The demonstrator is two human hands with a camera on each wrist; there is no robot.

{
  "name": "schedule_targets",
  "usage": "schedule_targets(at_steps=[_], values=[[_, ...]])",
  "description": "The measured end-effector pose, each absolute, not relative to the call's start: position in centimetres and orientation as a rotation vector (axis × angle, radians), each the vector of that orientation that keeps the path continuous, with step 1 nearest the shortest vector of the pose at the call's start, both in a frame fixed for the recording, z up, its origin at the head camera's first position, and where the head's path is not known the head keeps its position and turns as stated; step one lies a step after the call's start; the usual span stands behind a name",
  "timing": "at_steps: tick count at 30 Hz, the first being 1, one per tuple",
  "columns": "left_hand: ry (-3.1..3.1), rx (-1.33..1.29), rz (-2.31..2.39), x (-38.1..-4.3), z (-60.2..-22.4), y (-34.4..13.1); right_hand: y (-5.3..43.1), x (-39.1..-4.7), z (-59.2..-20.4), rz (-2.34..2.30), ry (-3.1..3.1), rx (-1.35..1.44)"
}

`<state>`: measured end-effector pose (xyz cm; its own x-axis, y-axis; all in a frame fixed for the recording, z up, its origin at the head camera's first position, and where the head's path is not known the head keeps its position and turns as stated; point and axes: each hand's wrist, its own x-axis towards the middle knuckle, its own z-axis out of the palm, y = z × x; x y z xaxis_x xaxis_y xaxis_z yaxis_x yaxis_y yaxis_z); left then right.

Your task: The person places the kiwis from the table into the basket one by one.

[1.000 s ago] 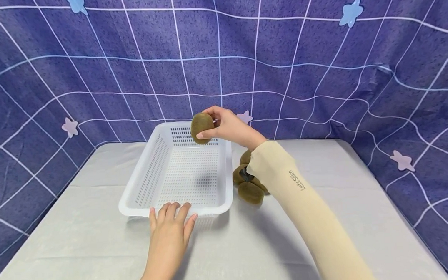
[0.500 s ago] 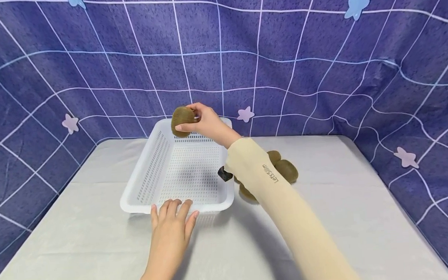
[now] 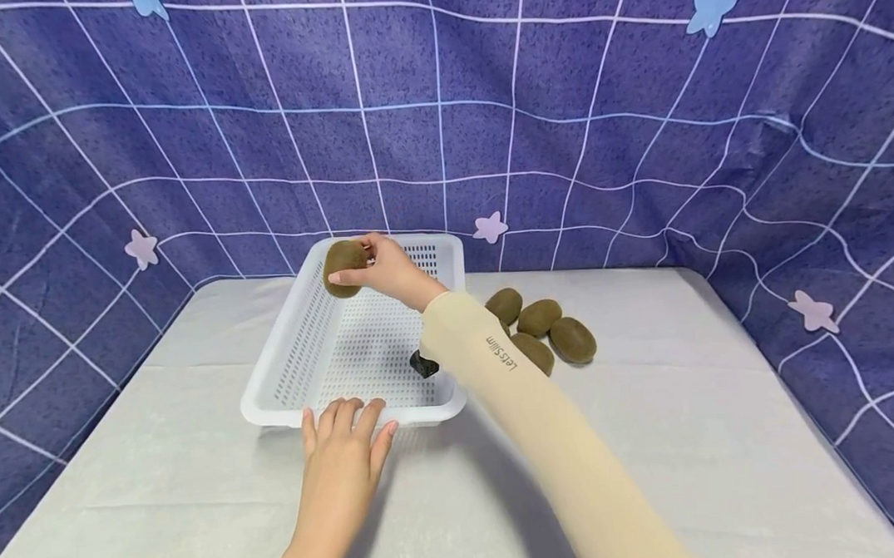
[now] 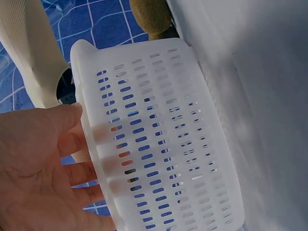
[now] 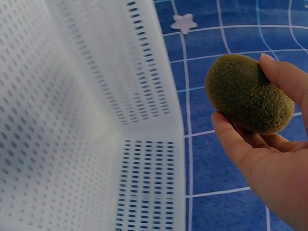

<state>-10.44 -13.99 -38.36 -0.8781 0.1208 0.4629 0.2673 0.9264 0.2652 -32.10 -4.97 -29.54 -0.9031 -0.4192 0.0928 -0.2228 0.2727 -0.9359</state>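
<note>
A fuzzy brown kiwi [image 3: 344,268] is pinched between thumb and fingers of my right hand [image 3: 390,273], above the far left part of a white plastic basket [image 3: 261,395]. The right wrist view shows the kiwi [image 5: 248,94] between thumb and fingertips, with the perforated basket wall [image 5: 147,178] to its left. My left hand [image 3: 339,467] holds the basket's near rim. In the left wrist view its fingers [image 4: 82,173] reach over the rim, showing faintly through the slots, with the thumb outside. The basket's floor shows no fruit where it is visible.
Several more kiwis [image 3: 572,340] lie grouped on the white-covered table [image 3: 686,435] right of the basket, partly hidden by the right sleeve [image 3: 519,392]. A black wrist device [image 3: 424,364] hangs under the sleeve. A blue gridded curtain [image 3: 561,141] stands behind.
My right hand has carried the kiwi leftward across the basket, and lower over the last half second. More of the kiwis on the table show now. My left hand stays at the rim.
</note>
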Motion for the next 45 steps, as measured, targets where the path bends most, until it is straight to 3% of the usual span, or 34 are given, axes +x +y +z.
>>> schedule_targets(at_steps=[18, 45], values=[[-2.651, -0.270, -0.428, -10.3, -38.1, -13.9, -8.0, -30.8, -33.5, -1.407, 2.368, -0.484], [-2.634, -0.269, -0.441, -10.3, -37.8, -13.8, -8.9, -29.7, -35.8, -1.054, 2.327, -0.591]])
